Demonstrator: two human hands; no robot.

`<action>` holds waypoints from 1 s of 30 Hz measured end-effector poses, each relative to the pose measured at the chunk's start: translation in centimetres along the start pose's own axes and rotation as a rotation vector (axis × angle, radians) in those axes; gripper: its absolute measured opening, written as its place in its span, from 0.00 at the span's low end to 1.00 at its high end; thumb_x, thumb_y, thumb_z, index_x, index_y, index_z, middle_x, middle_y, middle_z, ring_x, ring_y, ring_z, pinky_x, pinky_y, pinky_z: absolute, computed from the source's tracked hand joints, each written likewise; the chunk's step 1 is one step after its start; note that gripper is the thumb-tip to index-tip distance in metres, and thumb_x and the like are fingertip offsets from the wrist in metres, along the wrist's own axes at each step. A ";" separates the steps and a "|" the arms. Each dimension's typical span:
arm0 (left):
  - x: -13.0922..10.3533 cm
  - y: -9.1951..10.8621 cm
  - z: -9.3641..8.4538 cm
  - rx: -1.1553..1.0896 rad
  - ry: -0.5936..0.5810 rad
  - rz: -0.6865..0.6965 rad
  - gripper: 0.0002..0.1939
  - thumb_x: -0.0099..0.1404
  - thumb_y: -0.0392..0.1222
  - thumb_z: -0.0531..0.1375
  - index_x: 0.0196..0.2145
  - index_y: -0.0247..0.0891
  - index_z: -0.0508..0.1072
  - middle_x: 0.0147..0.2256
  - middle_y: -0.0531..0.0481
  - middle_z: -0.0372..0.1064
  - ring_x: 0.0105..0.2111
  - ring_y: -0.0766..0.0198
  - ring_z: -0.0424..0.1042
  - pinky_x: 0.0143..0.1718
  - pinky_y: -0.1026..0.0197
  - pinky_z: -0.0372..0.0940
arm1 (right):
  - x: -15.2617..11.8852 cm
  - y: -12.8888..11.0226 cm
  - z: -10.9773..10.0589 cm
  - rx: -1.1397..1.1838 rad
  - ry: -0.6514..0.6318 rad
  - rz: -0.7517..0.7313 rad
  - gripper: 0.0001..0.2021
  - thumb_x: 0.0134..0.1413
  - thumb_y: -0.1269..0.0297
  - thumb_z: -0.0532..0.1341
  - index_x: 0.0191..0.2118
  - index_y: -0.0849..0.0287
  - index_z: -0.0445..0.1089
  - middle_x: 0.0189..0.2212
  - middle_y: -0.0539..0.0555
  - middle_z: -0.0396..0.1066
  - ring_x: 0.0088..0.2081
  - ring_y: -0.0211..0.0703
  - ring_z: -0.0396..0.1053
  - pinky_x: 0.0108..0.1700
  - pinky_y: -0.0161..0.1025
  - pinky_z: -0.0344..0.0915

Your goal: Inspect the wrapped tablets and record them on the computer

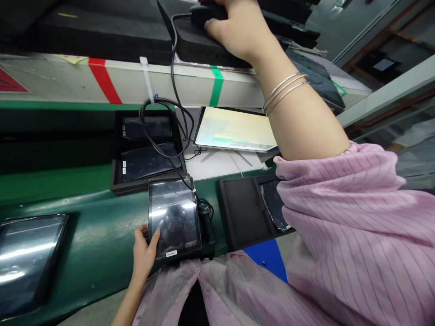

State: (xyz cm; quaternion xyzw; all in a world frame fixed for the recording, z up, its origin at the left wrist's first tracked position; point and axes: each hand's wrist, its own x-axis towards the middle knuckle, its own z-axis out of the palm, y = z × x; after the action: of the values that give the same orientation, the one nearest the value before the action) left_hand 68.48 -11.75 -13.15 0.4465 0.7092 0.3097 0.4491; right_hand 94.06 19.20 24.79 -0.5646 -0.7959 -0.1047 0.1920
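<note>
Green conveyor belt [84, 244]: runs L–R across view. White shelf rail w/ red & green tape bands [190, 83]: above belt. Lit flat monitor [234, 129]: tilted, under rail. Black foam tray w/ two dark panels [146, 154]: on belt, behind tablet. Black glossy-screen tablet [174, 217]: on belt near edge, cable plugged at top. Right hand [238, 27]: raised to shelf, cupped over black corded mouse [204, 13]. Left hand [144, 253]: clasps tablet's lower-left corner, thumb on glass. Silver bangles [283, 90]: on right wrist.
</note>
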 end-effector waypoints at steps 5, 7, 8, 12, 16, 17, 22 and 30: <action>0.0 0.0 0.0 -0.010 0.008 0.013 0.29 0.53 0.63 0.56 0.43 0.39 0.58 0.41 0.42 0.64 0.43 0.50 0.65 0.47 0.47 0.60 | -0.1 -0.4 -0.1 -0.089 0.010 0.139 0.26 0.53 0.65 0.52 0.58 0.68 0.59 0.58 0.51 0.57 0.61 0.47 0.51 0.61 0.37 0.46; 0.0 -0.1 0.1 -0.020 0.009 0.016 0.29 0.52 0.63 0.56 0.43 0.38 0.58 0.41 0.42 0.64 0.44 0.50 0.65 0.47 0.47 0.60 | -0.1 -0.4 -0.1 -0.089 0.020 0.159 0.29 0.52 0.64 0.51 0.60 0.71 0.55 0.60 0.52 0.54 0.62 0.48 0.48 0.62 0.36 0.43; 0.0 -0.1 0.1 -0.023 0.010 0.015 0.29 0.53 0.63 0.56 0.43 0.38 0.58 0.41 0.42 0.64 0.44 0.50 0.65 0.48 0.47 0.60 | -0.1 -0.4 -0.1 -0.082 0.018 0.159 0.29 0.52 0.63 0.51 0.60 0.72 0.54 0.60 0.52 0.53 0.62 0.47 0.48 0.61 0.36 0.43; 0.0 -0.2 0.1 -0.023 0.007 0.010 0.29 0.53 0.63 0.56 0.43 0.39 0.58 0.42 0.42 0.63 0.44 0.50 0.65 0.48 0.47 0.59 | -0.1 -0.3 -0.1 -0.092 0.002 0.164 0.29 0.52 0.62 0.51 0.59 0.70 0.56 0.59 0.51 0.54 0.61 0.46 0.49 0.61 0.35 0.43; 0.0 0.0 0.1 -0.021 0.004 0.001 0.30 0.52 0.64 0.56 0.43 0.39 0.58 0.42 0.42 0.63 0.44 0.49 0.65 0.48 0.47 0.59 | -0.1 -0.1 -0.2 -0.096 0.004 0.159 0.30 0.52 0.62 0.51 0.60 0.71 0.54 0.61 0.52 0.52 0.62 0.47 0.47 0.62 0.35 0.42; 0.0 0.0 0.1 -0.022 0.004 0.001 0.30 0.52 0.64 0.56 0.43 0.39 0.58 0.42 0.42 0.63 0.44 0.49 0.65 0.48 0.46 0.59 | -0.1 -0.1 -0.2 -0.092 0.005 0.156 0.30 0.52 0.61 0.51 0.60 0.71 0.54 0.61 0.52 0.52 0.62 0.47 0.47 0.62 0.35 0.42; 0.1 -0.2 0.1 -0.020 0.004 0.005 0.30 0.52 0.64 0.56 0.43 0.39 0.58 0.42 0.42 0.63 0.45 0.49 0.64 0.48 0.47 0.59 | -0.2 -0.1 -0.1 -0.060 0.011 0.119 0.28 0.51 0.64 0.52 0.58 0.69 0.58 0.58 0.49 0.56 0.61 0.44 0.50 0.61 0.33 0.44; 0.1 -0.2 0.1 -0.002 0.012 0.015 0.28 0.53 0.63 0.56 0.43 0.39 0.59 0.41 0.42 0.64 0.44 0.49 0.65 0.47 0.47 0.61 | -0.2 0.1 0.0 -0.020 0.038 0.078 0.26 0.49 0.68 0.52 0.56 0.70 0.60 0.56 0.49 0.59 0.58 0.42 0.53 0.59 0.33 0.47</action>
State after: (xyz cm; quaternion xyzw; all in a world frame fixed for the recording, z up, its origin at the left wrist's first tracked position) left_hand 68.48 -11.77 -13.41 0.4495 0.7083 0.3165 0.4428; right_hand 94.21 19.06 24.65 -0.5950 -0.7684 -0.1157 0.2054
